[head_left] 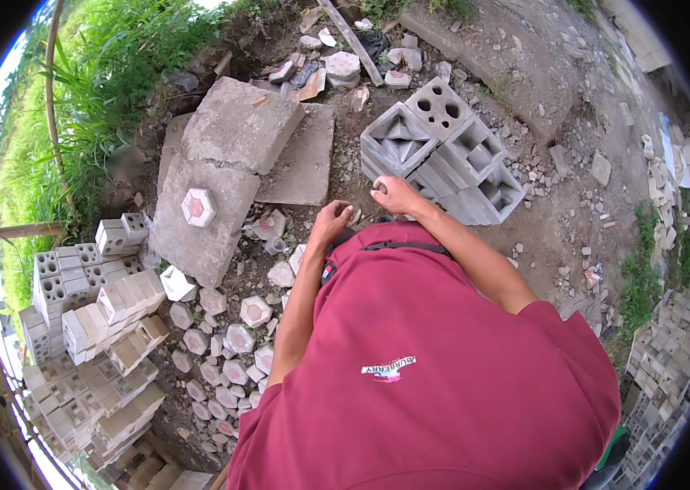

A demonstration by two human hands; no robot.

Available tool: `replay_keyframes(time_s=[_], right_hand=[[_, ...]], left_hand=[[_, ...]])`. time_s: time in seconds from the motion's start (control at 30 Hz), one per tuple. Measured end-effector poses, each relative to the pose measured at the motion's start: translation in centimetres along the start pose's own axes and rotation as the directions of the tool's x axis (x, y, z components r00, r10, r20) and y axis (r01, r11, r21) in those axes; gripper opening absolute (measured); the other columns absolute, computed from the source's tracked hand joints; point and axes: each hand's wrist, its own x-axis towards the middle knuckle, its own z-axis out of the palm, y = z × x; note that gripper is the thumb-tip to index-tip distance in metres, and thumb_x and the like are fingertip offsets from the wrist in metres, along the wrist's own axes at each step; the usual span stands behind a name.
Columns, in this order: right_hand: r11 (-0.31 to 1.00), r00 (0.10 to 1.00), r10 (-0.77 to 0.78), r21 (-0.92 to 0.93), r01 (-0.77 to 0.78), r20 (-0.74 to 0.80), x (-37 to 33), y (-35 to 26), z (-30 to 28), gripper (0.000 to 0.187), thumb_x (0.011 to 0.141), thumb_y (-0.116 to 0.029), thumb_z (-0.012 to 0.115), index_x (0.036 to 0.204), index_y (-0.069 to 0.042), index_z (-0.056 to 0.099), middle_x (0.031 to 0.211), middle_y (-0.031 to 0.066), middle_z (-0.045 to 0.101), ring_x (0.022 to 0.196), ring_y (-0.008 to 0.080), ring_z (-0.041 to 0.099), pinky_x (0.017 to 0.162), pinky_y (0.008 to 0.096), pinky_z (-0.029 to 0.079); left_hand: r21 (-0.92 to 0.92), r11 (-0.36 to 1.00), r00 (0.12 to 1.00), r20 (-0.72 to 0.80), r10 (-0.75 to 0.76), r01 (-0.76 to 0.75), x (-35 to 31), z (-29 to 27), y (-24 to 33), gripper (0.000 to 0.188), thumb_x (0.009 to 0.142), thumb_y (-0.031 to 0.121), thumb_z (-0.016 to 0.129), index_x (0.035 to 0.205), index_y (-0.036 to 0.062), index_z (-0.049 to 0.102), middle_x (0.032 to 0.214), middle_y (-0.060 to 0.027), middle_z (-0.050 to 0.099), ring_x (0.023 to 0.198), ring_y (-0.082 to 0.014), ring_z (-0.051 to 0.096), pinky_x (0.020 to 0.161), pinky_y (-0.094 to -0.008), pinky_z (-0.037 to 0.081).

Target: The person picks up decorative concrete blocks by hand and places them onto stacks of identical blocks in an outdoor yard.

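Observation:
My left hand is curled closed above the rubble, a little in front of my waist. Farther forward, my right hand is curled too, its fingers bent beside the near left edge of a cluster of grey concrete vent blocks. What either hand holds, if anything, is hidden. In the cluster, one block has round holes and another block has a pointed star-like recess. Two more, a right-hand block and a near block, show angled openings. I cannot tell whether my right hand touches them.
Cracked concrete slabs lie ahead on the left, with a hexagonal paver on them. Many loose hexagonal pavers cover the ground at left. Stacked pale blocks stand beyond them. Gravel surrounds the cluster; more blocks line the right.

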Motion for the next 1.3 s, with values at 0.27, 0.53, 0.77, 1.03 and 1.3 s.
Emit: replay_keyframes(time_s=[0.27, 0.53, 0.77, 1.03, 1.3], right_hand=[[0.988, 0.959, 0.154, 0.025, -0.152, -0.239, 4.6, 6.0, -2.9, 0.036, 0.083, -0.029, 0.066, 0.100, 0.002, 0.064, 0.084, 0.0203, 0.068, 0.079, 0.0331, 0.068, 0.072, 0.0409, 0.053], [0.855, 0.566, 0.516, 0.427, -0.294, -0.643, 7.6, 5.6, -1.1, 0.028, 0.087, -0.022, 0.061, 0.102, 0.002, 0.063, 0.091, 0.0217, 0.068, 0.087, 0.0348, 0.068, 0.078, 0.0404, 0.053], [0.703, 0.348, 0.669, 0.409, -0.582, -0.657, 7.0, 10.1, 2.9, 0.024, 0.088, -0.015, 0.053, 0.106, 0.001, 0.057, 0.103, 0.0239, 0.062, 0.097, 0.0414, 0.060, 0.085, 0.0488, 0.049], [0.687, 0.183, 0.637, 0.443, -0.576, -0.749, 13.0, 16.0, -0.1, 0.061, 0.088, -0.032, 0.063, 0.134, 0.001, 0.041, 0.122, 0.0248, 0.056, 0.113, 0.0406, 0.053, 0.098, 0.0477, 0.040], [0.562, -0.060, 0.746, 0.675, -0.479, -0.663, 19.3, 23.5, 1.7, 0.079, 0.085, -0.043, 0.066, 0.139, 0.002, 0.031, 0.128, 0.0320, 0.050, 0.116, 0.0464, 0.051, 0.095, 0.0498, 0.043]], left_hand=[[0.254, 0.955, 0.966, 0.243, 0.087, -0.150, 13.0, -2.1, 8.1, 0.041, 0.092, 0.028, 0.061, 0.121, -0.0013, 0.057, 0.097, -0.0143, 0.069, 0.090, -0.0208, 0.066, 0.079, -0.0330, 0.051], [0.345, 0.915, 0.905, 0.424, 0.045, -0.208, 27.2, -3.9, 9.9, 0.036, 0.088, 0.029, 0.063, 0.107, -0.0013, 0.064, 0.091, -0.0151, 0.071, 0.090, -0.0218, 0.069, 0.082, -0.0338, 0.052], [0.659, 0.525, 0.798, 0.599, 0.068, -0.539, 39.1, -1.6, 5.9, 0.045, 0.088, 0.035, 0.059, 0.115, -0.0002, 0.056, 0.098, -0.0241, 0.067, 0.095, -0.0440, 0.062, 0.085, -0.0488, 0.049], [0.503, 0.778, 0.912, 0.349, 0.216, -0.377, 42.0, 6.6, 3.3, 0.078, 0.082, 0.052, 0.064, 0.137, 0.0014, 0.039, 0.124, -0.0260, 0.054, 0.118, -0.0421, 0.050, 0.099, -0.0522, 0.039], [0.475, 0.832, 0.943, 0.296, 0.155, -0.286, 44.0, 13.6, -1.8, 0.085, 0.079, 0.054, 0.068, 0.136, -0.0024, 0.041, 0.132, -0.0285, 0.048, 0.127, -0.0431, 0.042, 0.105, -0.0485, 0.035]])
